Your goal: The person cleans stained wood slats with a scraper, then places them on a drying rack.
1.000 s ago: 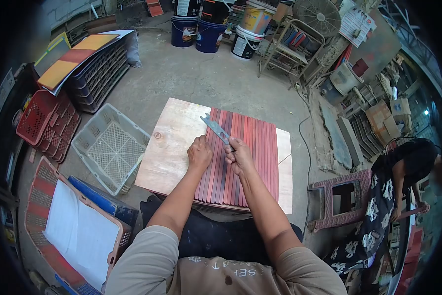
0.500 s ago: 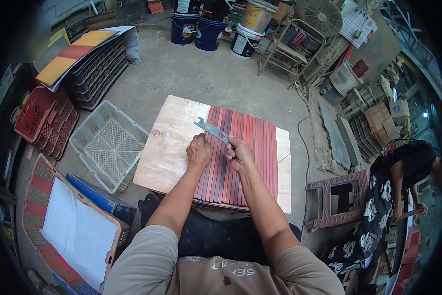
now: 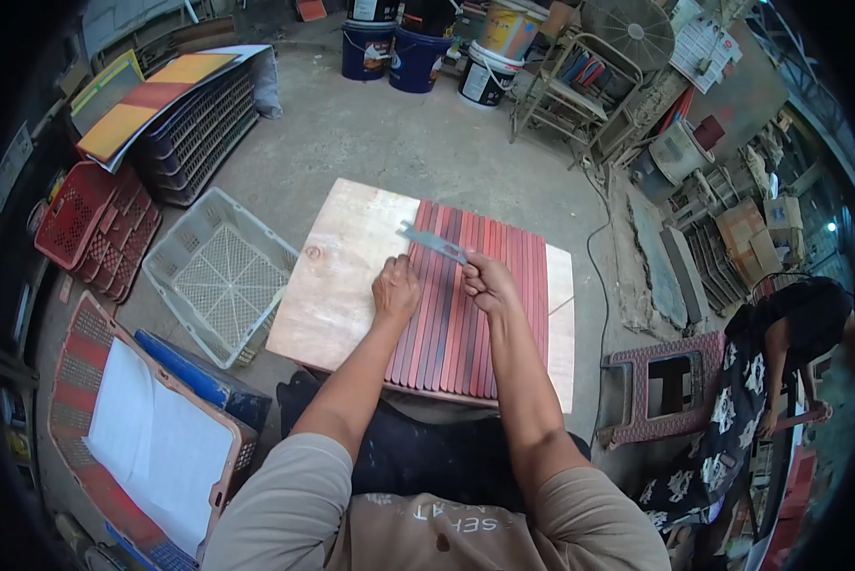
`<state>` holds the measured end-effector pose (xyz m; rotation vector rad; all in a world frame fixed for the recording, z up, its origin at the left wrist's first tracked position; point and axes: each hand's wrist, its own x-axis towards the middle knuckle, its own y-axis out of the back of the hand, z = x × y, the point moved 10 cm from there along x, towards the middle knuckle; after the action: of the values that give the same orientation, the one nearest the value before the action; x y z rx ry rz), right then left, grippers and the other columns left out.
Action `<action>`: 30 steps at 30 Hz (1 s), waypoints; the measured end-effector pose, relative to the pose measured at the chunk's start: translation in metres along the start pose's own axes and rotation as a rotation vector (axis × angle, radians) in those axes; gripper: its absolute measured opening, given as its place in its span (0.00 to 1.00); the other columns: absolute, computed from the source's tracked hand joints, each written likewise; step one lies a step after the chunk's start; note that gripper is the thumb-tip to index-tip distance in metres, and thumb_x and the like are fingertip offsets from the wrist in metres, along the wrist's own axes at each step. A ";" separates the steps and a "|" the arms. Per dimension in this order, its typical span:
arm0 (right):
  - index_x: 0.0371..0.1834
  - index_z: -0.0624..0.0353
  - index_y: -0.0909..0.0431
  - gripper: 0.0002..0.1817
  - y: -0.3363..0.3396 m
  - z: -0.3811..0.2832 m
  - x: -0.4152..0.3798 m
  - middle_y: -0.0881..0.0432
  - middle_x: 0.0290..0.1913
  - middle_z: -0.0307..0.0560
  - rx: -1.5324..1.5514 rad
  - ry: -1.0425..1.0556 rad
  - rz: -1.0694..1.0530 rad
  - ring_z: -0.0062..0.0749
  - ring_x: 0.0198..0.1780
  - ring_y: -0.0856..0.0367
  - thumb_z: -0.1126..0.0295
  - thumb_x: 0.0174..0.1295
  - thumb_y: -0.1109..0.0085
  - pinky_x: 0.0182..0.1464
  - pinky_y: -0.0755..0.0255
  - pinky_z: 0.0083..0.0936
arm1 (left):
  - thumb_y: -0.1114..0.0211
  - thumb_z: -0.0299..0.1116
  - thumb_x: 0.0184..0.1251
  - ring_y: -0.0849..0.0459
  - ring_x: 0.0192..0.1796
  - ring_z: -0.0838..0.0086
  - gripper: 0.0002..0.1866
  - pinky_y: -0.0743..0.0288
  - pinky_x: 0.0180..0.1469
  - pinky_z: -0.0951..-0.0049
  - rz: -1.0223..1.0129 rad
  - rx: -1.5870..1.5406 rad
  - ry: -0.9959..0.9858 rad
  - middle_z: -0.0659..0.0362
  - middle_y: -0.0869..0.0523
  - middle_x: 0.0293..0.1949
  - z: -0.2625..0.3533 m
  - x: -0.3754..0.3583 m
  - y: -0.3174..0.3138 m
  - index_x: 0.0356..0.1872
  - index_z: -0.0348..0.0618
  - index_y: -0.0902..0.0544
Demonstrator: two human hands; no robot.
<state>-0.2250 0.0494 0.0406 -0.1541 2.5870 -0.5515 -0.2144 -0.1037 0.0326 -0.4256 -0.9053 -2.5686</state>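
My right hand [image 3: 487, 283] grips one end of a flat grey metal tool [image 3: 437, 244], perhaps a wrench, whose notched far end points up and left over the strips. Beneath it, narrow red wooden strips [image 3: 466, 333], some darker, lie side by side on a pale plywood board [image 3: 328, 276]. My left hand [image 3: 397, 288] is closed with curled fingers at the left edge of the strips; whatever is under its fingertips is hidden. The board lies across in front of my lap.
A white plastic crate [image 3: 220, 195] stands left of the board, near red crates [image 3: 94, 228] and a crate holding white sheets [image 3: 161, 428]. Paint buckets [image 3: 416, 59] are at the back. On the right are a plastic stool [image 3: 664, 388] and a person [image 3: 780, 352] bending over work.
My right hand has shifted slightly right and the tool has changed its tilt. My left hand stays by the strips' left edge. The whole view has moved a little.
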 end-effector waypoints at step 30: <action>0.24 0.53 0.34 0.12 0.020 -0.010 0.015 0.37 0.12 0.31 -0.067 0.028 0.029 0.13 0.09 0.49 0.62 0.63 0.49 0.13 0.49 0.15 | 0.50 0.29 0.58 0.22 0.31 0.48 0.08 0.28 0.34 0.55 0.031 -0.030 -0.012 0.44 0.22 0.30 0.000 0.001 0.002 0.30 0.36 0.23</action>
<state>-0.2429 0.0678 0.0341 -0.1314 2.6316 -0.4597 -0.2145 -0.1058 0.0342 -0.4608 -0.8593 -2.5571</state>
